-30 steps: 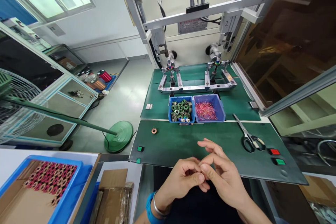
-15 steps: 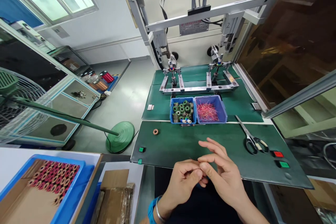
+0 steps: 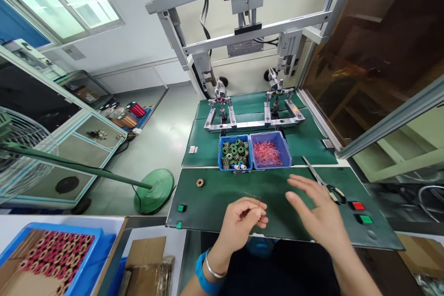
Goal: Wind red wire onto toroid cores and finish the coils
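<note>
My left hand [image 3: 243, 218] is closed in a pinch on a thin red wire [image 3: 252, 194] just above the near edge of the green mat [image 3: 225, 194]. My right hand [image 3: 317, 210] hovers open with fingers spread, to the right of the left hand, close to the black-handled scissors [image 3: 326, 181]. Beyond the hands stand two blue bins: one [image 3: 234, 151] holds green wound cores, the other [image 3: 269, 151] holds red wire pieces. A single copper-coloured coil [image 3: 200, 182] lies on the mat at the left.
A winding machine with two fixtures [image 3: 253, 106] stands at the back. Red [image 3: 357, 205] and green [image 3: 365, 218] buttons sit at the mat's right, small green buttons [image 3: 179, 208] at its left. A blue tray of red-and-gold coils [image 3: 52, 254] and a green fan [image 3: 21, 157] are at the left.
My hands have come apart: the right hand let go and moved right toward the scissors, opening. The left hand keeps the red wire. The view tilted up slightly.
</note>
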{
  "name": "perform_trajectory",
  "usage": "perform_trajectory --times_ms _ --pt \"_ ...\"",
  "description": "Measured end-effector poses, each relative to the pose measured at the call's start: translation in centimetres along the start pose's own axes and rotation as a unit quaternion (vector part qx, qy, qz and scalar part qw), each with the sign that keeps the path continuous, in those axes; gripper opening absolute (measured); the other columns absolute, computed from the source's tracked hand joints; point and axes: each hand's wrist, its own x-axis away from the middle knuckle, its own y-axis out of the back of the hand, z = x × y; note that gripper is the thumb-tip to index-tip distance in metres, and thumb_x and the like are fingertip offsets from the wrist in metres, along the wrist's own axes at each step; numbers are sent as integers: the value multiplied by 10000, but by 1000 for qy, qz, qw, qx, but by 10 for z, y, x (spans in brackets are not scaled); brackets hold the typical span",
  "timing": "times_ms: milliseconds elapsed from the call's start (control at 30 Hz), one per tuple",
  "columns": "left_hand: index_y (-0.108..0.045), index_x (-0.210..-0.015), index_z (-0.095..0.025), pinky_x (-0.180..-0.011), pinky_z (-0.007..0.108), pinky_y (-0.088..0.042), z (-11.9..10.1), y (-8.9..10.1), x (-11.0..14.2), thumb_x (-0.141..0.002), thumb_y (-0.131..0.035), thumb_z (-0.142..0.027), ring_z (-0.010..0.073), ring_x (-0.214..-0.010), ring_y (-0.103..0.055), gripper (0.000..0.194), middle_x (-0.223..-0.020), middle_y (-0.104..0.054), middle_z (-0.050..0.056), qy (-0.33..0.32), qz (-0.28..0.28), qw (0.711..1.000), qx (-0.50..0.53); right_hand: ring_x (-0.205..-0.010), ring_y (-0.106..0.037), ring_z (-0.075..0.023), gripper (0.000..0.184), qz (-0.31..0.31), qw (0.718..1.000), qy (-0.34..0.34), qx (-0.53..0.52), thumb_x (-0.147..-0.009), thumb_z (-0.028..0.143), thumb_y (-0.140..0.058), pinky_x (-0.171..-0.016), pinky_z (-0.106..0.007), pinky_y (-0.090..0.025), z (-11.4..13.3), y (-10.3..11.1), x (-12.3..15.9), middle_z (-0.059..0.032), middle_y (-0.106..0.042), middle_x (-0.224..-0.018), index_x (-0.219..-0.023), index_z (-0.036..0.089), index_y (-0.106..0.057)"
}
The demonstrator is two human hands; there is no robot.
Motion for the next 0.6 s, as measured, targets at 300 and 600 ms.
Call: perform_trajectory --times_ms 300,600 --pt "-727 -703 -116 -531 262 -595 -18 -2 -40 -637 -862 -523 165 -623 -698 434 -843 -692 71 19 -67 989 130 -690 -655 -349 442 41 932 -71 352 -911 353 -358 -608 -468 -520 -73 28 3 -189 -657 -845 -1029 107 -707" --pt "-736 -732 -119 -565 292 -601 -29 -7 -58 -612 -868 -547 139 -613 -656 464 -831 -661 49 8 -104 984 147 -712 -733 -326 480 57 945 -313 -74 -663 578 -645 -564 -420 -622 -91 71 7 -122 -733 -793 -963 204 -678"
